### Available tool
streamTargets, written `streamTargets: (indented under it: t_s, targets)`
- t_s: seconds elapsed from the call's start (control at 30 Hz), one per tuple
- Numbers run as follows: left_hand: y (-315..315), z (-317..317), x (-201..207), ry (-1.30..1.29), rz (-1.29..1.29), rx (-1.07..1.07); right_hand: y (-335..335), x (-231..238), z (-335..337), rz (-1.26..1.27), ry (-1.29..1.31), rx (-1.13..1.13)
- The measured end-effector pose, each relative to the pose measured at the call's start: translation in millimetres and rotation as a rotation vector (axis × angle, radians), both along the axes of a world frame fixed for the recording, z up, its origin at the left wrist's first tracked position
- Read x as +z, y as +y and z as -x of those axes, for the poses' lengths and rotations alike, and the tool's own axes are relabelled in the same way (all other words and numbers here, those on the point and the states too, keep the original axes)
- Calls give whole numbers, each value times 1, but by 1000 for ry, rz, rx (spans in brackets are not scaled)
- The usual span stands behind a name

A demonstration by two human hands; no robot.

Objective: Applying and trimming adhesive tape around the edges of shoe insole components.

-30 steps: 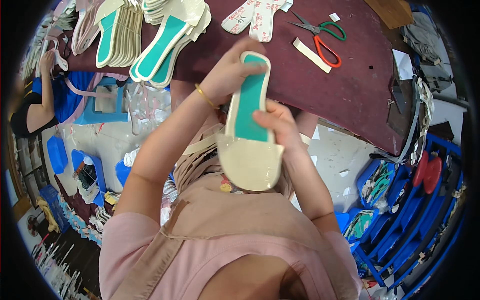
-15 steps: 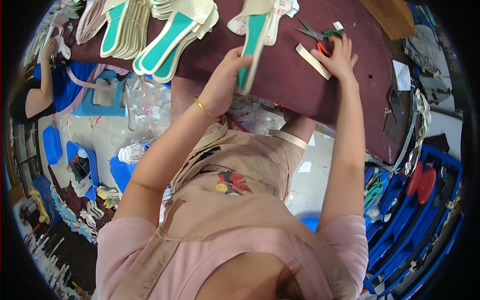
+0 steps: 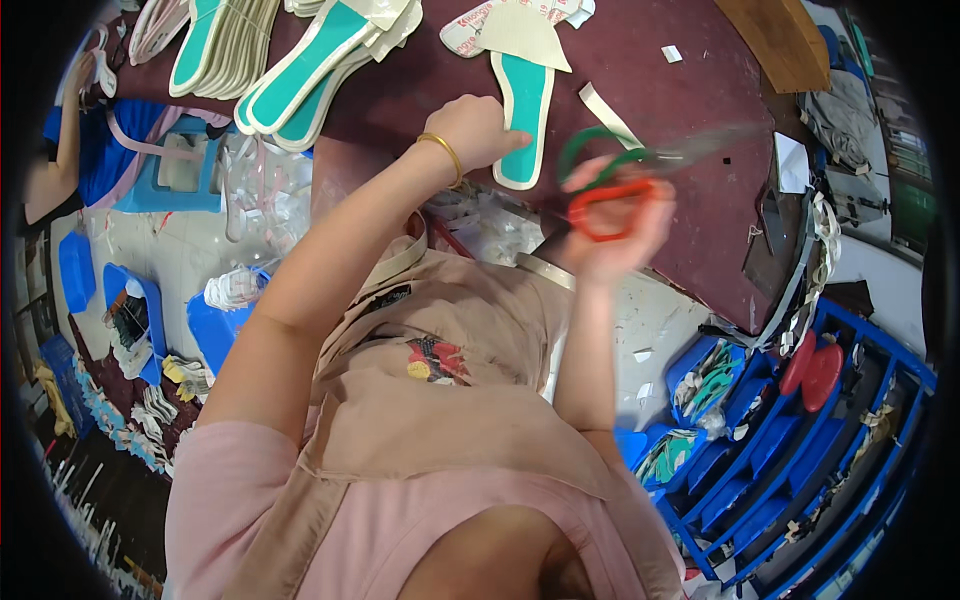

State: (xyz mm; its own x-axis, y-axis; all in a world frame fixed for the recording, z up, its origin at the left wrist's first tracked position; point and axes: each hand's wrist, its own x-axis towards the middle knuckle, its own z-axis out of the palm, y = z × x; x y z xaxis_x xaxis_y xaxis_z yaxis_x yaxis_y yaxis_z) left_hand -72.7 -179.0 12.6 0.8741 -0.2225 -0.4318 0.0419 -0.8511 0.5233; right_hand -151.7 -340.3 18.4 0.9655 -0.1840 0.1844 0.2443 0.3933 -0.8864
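Note:
My left hand (image 3: 472, 135) grips the edge of a sandal upper-and-insole piece (image 3: 522, 110), white-rimmed with a teal sole face and a cream strap across its far end. My right hand (image 3: 625, 235) holds a pair of scissors (image 3: 606, 205) by their red and green handles; both are smeared by motion, and the blades point away to the right. A narrow cream strip (image 3: 608, 114) lies on the dark red table between the sandal piece and the scissors. Beyond the piece lies a white insole with red print (image 3: 463, 34).
Stacks of similar teal-faced sandal pieces (image 3: 305, 75) lie at the table's left. A brown cardboard box (image 3: 775, 45) stands at the far right. Blue bins (image 3: 715, 380) and a blue rack (image 3: 790, 450) stand lower right. At the left a co-worker's arm (image 3: 65, 140) shows.
My right hand has picked up the scissors from the table and moved nearer to me. My left hand has brought the sandal piece down flat, and it now lies teal side up.

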Motion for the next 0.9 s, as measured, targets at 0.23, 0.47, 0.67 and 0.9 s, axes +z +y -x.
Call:
streamTargets:
  t_s: [0.23, 0.47, 0.67, 0.9]
  targets:
    - [-1, 1, 3, 37, 5, 15, 19, -5, 16, -54, -103, -49]
    - [31, 11, 2, -228, 232, 60, -38, -31, -38, 654, -175, -333]
    - [177, 26, 92, -343, -89, 145, -91, -22, 4, 1205, -110, -274]
    - [119, 52, 55, -758, 438, 157, -101, -119, 101, 1694, -57, 91]
